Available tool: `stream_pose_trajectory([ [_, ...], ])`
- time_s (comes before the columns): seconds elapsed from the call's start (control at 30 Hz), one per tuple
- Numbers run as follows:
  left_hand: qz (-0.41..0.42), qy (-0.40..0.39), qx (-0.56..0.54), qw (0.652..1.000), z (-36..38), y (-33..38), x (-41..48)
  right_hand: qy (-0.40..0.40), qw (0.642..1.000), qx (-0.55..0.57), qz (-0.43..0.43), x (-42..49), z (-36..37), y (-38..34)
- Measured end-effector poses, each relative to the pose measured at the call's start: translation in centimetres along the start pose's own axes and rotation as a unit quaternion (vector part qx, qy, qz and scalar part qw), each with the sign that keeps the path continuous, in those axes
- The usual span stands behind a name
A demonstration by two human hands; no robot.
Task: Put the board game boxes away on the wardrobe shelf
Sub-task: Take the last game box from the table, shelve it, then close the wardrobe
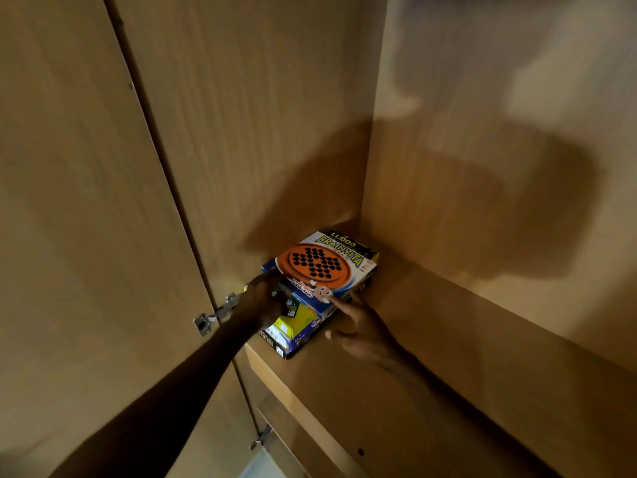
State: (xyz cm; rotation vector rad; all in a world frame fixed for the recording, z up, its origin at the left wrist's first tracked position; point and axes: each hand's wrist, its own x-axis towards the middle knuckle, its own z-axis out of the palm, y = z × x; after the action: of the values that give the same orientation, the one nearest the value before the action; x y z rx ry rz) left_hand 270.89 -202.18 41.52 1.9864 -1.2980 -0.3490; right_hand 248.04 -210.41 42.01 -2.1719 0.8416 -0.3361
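Head view shows the left hand (pixel 267 295) at the centre of the frame, laid against the near left edge of the Brainvita box (pixel 327 267). Its fingers are dark and blurred there, so I cannot tell whether they curl round the box or only press on it. The right hand (pixel 358 331) sits just right of centre. Its index finger is straight and touches the near corner of the same box, while the other fingers are relaxed and hold nothing. The Brainvita box lies flat, orange disc printed face up, on top of a lower box (pixel 293 327) of yellow and blue. The lower box sticks out toward the camera beneath it. Both rest on a wooden shelf (pixel 431 381), pushed into the corner where the side wall (pixel 248 115) meets the back wall (pixel 482 132). The shelf runs from the centre down to the lower right of the frame. Just left of the left wrist, a metal hinge (pixel 220 312) joins the side wall to the open door (pixel 79 201), which fills the left of the frame. A second hinge (pixel 261 438) sits lower down, near the bottom centre. Broad dark shadows fall across both walls above the boxes.
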Motion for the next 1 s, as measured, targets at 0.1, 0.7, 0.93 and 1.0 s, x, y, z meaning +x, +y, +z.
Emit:
stream_pose_trajectory([
  [0.1, -0.012, 0.071, 0.043, 0.996, -0.1, 1.1, -2.5, 0.018, 1.000, 0.019, -0.004, -0.6, 0.3, 0.8],
  [0.7, -0.348, 0.303, -0.224, 0.858, 2.2, -2.9, -37.8, -0.136, 0.964, 0.226, -0.013, -12.4, 17.8, -1.5],
  [0.93, -0.419, 0.421, -0.254, 0.763, -0.4, -2.9, -54.1, -0.307, 0.927, 0.209, -0.057, -20.5, 27.6, -9.2],
  [1.0, -0.423, 0.460, -0.259, 0.737, -1.7, -2.8, -58.5, -0.346, 0.914, 0.198, -0.073, -23.2, 30.5, -11.9],
])
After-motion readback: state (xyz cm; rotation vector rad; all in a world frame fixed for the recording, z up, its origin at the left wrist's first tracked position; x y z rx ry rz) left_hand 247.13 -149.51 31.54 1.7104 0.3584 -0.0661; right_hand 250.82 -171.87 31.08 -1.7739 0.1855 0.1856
